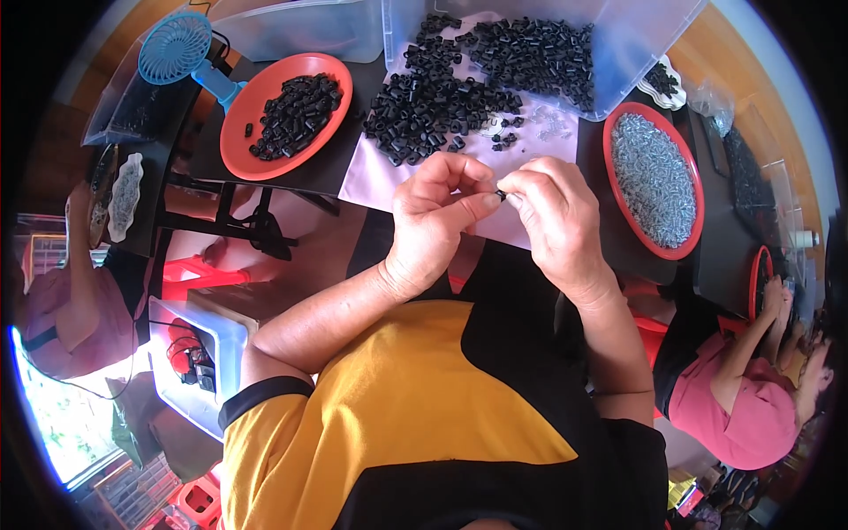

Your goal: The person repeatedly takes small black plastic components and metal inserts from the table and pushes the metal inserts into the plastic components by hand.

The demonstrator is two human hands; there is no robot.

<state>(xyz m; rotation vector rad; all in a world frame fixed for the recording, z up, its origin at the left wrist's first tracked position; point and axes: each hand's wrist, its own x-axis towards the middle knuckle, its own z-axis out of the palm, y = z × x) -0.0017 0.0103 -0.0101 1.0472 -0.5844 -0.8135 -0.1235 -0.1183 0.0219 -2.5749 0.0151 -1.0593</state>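
Note:
My left hand point(435, 212) and my right hand point(555, 212) meet in front of my chest, above the near edge of a pale pink cloth point(371, 179). A small black plastic part point(501, 195) shows between their fingertips. The left thumb and forefinger pinch it from one side, and the right thumb and forefinger from the other. Most of the part is hidden by the fingers. Just beyond my hands, a heap of short black tubular pieces point(433, 110) lies loose on the cloth. A few tiny clear pieces point(553, 124) lie to the right of that heap.
An orange-red bowl point(231, 132) of black pieces stands at the left, beside a blue fan point(177, 49). On the right, a red bowl point(609, 146) holds shiny metal-coloured pieces. A clear bin point(649, 53) lies tipped behind the heap. Co-workers sit on both sides.

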